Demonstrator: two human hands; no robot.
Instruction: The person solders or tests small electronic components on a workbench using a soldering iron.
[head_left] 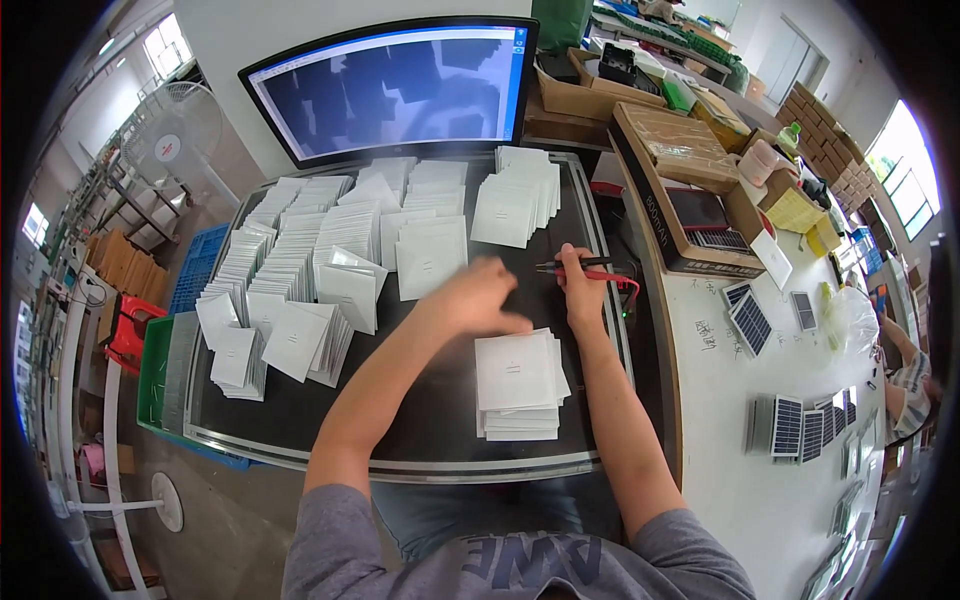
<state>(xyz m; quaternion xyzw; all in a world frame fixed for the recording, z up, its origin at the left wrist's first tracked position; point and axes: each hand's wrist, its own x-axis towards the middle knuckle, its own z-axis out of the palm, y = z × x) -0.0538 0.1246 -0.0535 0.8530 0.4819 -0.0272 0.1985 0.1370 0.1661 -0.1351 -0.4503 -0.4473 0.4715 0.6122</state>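
Observation:
My left hand (474, 298), a little blurred, hovers over the dark tabletop between two piles of white panels. Its thumb and fingers are apart and nothing shows between them. My right hand (580, 285) is closed around a pair of red and black test probes (598, 272), tips pointing left. Close to me lies a stack of square white panels (515, 372), each with two small marks in the middle. Beyond my left hand is another panel stack (432, 252); a separate stack (515, 205) sits farther back to the right. Fanned rows of panels (285, 255) cover the table's left side.
A monitor (390, 95) stands behind the table. Right of it, cardboard boxes (680, 150) crowd a white bench (720, 400) bearing small solar panels (787, 425). A green crate (155, 375) is at the table's left edge, near a fan (172, 150). Another person's arm (900, 345) appears far right.

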